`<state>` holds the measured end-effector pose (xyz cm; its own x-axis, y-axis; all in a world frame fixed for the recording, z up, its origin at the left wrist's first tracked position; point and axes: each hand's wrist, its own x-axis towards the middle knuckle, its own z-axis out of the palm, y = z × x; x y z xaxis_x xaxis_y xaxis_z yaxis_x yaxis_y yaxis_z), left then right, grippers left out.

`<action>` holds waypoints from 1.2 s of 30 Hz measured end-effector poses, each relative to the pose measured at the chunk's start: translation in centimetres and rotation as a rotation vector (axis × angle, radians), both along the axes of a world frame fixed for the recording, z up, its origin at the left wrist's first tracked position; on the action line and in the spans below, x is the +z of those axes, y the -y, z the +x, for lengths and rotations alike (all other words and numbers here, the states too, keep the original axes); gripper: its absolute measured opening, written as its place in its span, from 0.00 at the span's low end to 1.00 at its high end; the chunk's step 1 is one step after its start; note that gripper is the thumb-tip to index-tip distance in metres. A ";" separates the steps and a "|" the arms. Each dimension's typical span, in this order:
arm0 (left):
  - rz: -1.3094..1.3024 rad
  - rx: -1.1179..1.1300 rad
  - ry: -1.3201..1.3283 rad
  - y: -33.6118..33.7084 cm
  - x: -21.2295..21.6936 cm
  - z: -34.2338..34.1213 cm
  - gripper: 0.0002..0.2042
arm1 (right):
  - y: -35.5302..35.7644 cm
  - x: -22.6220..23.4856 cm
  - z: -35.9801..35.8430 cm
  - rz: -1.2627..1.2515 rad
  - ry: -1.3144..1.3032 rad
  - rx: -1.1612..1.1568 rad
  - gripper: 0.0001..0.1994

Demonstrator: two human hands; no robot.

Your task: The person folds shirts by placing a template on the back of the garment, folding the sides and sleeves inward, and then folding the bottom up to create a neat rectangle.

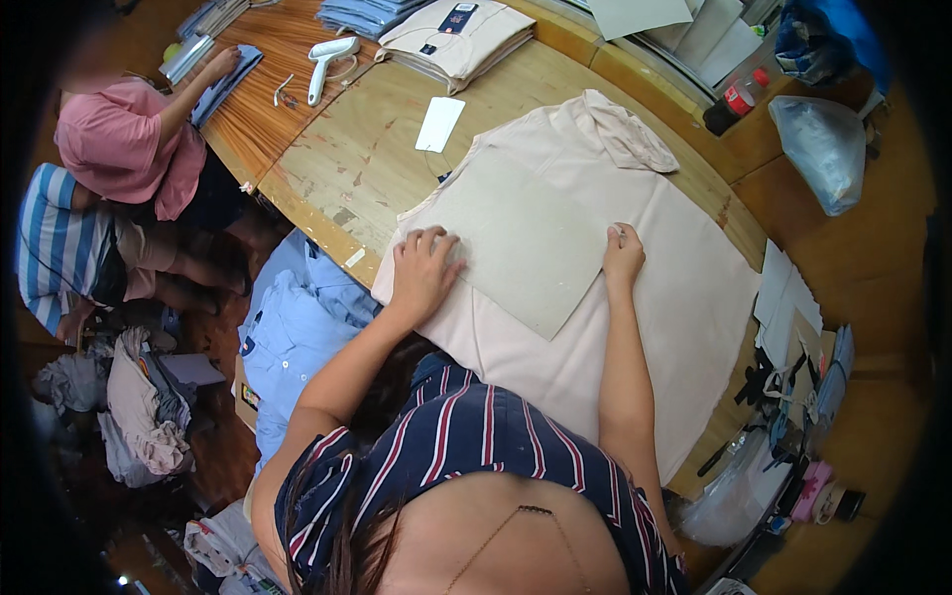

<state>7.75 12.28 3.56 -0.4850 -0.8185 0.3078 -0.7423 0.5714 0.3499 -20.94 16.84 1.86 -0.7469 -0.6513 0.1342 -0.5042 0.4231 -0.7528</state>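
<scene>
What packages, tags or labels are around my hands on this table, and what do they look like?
White paper tag: blank rectangle lying on the wood above the spread shirt.
Dark tag: small navy rectangle with a red spot, on the folded beige shirts at the top.
Clear plastic bag: crumpled, at the table's right edge.

Even light, dark fisheye rim

Your hands on the board, the board on the shirt

The board lies on the shirt, which lies on the table — your left hand presses its left edge, your right hand its right edge. Folded shirts sit behind, a pile of shirts to your left.
</scene>
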 end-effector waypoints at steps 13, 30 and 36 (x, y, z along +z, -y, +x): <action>-0.002 -0.040 0.172 -0.6 -1.1 0.3 0.24 | 0.4 -0.5 0.0 -0.012 -0.050 -0.039 0.09; -0.057 -0.019 0.045 6.5 0.9 -7.8 0.08 | -7.0 -0.2 -23.0 0.222 -0.404 -0.428 0.12; -0.105 -0.231 0.101 19.6 -3.0 -22.8 0.10 | -10.6 -1.0 -31.6 0.606 -0.566 -0.153 0.22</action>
<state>-15.00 -7.35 0.54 -0.6880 -0.6487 0.3255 -0.6160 0.7590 0.2106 -52.49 27.39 0.85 -0.7580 -0.6283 0.1751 -0.6413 0.7669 -0.0248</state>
